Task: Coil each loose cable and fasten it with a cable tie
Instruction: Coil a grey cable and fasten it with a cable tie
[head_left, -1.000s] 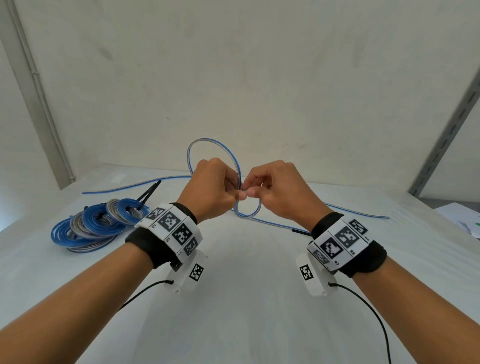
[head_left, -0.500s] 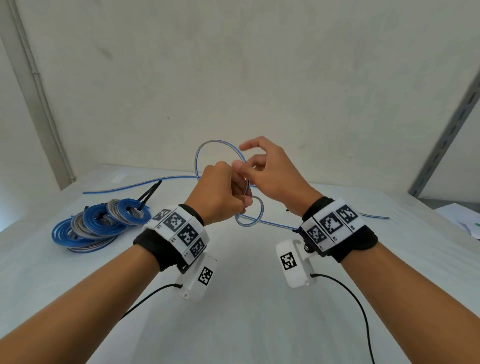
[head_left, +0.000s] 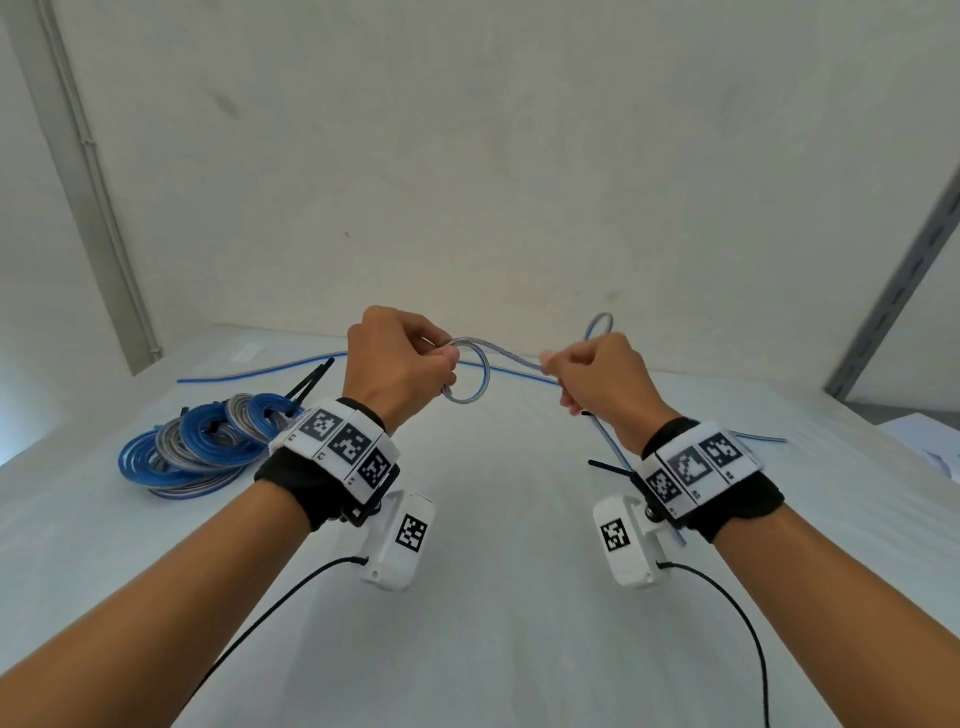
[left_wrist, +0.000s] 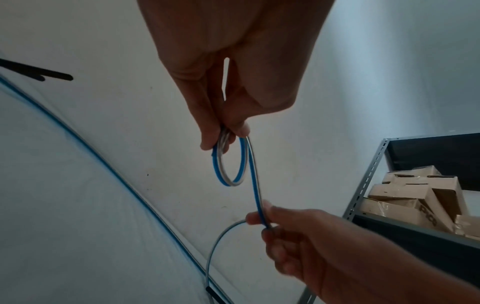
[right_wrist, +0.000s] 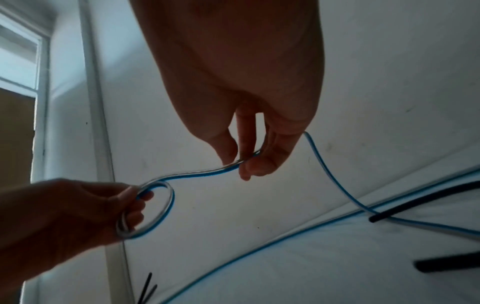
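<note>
Cable (head_left: 511, 358) crosswise between both hands

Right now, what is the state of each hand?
Left hand: pinches the small coil of the blue cable.
Right hand: pinches the same cable farther along.

Wall: plain off-white (head_left: 519, 156), scuffed, straight beyond my fingers.
Table: white top (head_left: 493, 597) spread under my fingers.
Shelf: grey metal rack (left_wrist: 376, 185) off past my right fingers, cardboard boxes (left_wrist: 415, 201) on it.
Window: pale frame (right_wrist: 23, 61) beyond my left fingers, daylight coming in.
</note>
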